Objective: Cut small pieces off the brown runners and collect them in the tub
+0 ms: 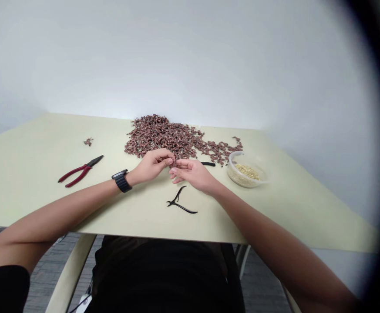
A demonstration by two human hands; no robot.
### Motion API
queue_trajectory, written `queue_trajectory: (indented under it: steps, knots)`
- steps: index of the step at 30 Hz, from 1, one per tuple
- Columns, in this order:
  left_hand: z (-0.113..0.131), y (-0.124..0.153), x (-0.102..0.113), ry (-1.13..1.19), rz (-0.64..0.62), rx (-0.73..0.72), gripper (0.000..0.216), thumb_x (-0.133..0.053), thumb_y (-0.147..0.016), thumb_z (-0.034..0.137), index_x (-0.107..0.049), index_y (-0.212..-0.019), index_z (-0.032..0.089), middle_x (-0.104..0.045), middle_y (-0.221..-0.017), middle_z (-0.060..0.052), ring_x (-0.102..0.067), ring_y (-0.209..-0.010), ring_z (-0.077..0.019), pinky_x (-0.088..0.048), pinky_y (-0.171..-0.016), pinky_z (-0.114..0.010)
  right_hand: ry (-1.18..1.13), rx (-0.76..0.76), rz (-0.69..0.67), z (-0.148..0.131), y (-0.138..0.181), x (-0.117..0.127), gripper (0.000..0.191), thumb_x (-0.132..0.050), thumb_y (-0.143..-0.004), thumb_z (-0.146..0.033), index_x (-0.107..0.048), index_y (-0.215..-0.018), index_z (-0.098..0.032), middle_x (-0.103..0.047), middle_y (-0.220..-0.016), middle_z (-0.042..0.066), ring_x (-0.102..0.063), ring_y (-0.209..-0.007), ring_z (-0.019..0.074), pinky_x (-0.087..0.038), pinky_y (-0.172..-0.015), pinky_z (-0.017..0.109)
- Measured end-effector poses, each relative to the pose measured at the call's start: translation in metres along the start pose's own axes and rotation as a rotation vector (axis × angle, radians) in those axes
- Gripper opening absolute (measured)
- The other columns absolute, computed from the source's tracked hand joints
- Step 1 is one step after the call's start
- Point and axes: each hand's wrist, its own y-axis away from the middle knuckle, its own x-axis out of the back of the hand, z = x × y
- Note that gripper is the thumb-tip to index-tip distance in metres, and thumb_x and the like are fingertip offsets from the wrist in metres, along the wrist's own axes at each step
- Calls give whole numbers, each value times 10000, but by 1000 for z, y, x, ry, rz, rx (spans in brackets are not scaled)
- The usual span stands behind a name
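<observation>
My left hand (pixel 153 164) and my right hand (pixel 193 172) meet over the pale table (pixel 29 161), fingertips pinched together on a small reddish-brown piece (pixel 174 163) between them. Just behind them lies a large heap of the same reddish-brown pieces (pixel 166 137). A black watch (pixel 122 180) sits on my left wrist. Small black pliers (pixel 179 201) lie on the table just in front of my right hand.
Red-handled pliers (pixel 80 170) lie to the left. A clear plastic bowl (pixel 246 174) of small golden bits stands to the right. A few loose pieces (pixel 88 141) sit at the far left, and a black tool (pixel 208 164) lies beside the heap.
</observation>
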Motion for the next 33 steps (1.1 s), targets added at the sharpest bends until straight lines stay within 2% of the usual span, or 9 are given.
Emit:
queue_trajectory:
  steps: [2,4,6,9,11,15,21,27,33]
  knots:
    - [-1,-2,2,1,-11,-36,284,-612,-973,427,-732,-960,170,-687,-948,-87,-618,-858,-172,-487,-782,-292,-46,-20,-36,-2,1,3,366,-775,-823,-435,-696,-1052,-161,-735,-943,76,-718,-822,173,-635,-812,368]
    - [-1,-3,3,75,-7,-10,277,-643,-952,430,-742,-1008,178,-692,-1011,-100,-630,-883,-178,-502,-782,-292,-37,-3,3,-1,0,4,341,-788,-807,-430,-687,-985,-157,-744,-889,72,-719,-755,167,-637,-785,363]
    - [0,-4,1,186,83,72,296,-642,-949,445,-728,-1059,184,-688,-1022,-94,-623,-836,-161,-504,-732,-275,-15,27,78,1,-2,4,327,-791,-798,-420,-672,-953,-158,-746,-846,69,-714,-703,165,-637,-744,355]
    - [2,-2,0,299,217,179,287,-603,-968,435,-700,-935,167,-643,-811,-40,-538,-649,-113,-454,-612,-241,2,66,209,4,-3,3,341,-799,-778,-386,-653,-982,-156,-745,-824,69,-720,-674,178,-637,-702,353]
    - [5,0,-1,282,181,188,270,-620,-955,397,-685,-857,154,-610,-712,-19,-510,-600,-102,-430,-583,-233,0,75,252,4,-3,2,359,-807,-763,-373,-645,-995,-152,-743,-820,70,-728,-672,190,-638,-690,359]
    - [16,4,-4,107,94,145,233,-643,-930,360,-727,-926,144,-699,-796,-55,-583,-663,-116,-452,-617,-234,12,76,216,0,-2,1,359,-801,-774,-407,-655,-978,-151,-742,-820,71,-732,-690,191,-637,-708,358]
    - [22,6,-7,-81,114,88,258,-622,-936,362,-762,-900,148,-727,-787,-58,-580,-643,-114,-422,-579,-222,60,62,195,1,-1,-1,386,-778,-794,-476,-703,-974,-143,-739,-796,76,-715,-669,183,-632,-691,352]
    - [25,8,-8,-172,138,38,247,-619,-937,332,-772,-861,154,-699,-696,-25,-503,-560,-88,-370,-536,-219,140,119,163,5,1,-1,258,-683,-869,-402,-717,-899,-147,-710,-786,59,-696,-649,169,-630,-662,334]
    - [23,7,-4,-257,132,-51,216,-608,-942,301,-763,-891,160,-704,-730,-32,-572,-612,-107,-417,-588,-230,162,119,46,-3,4,-3,303,-701,-870,-453,-707,-972,-168,-690,-827,46,-695,-723,169,-638,-737,346]
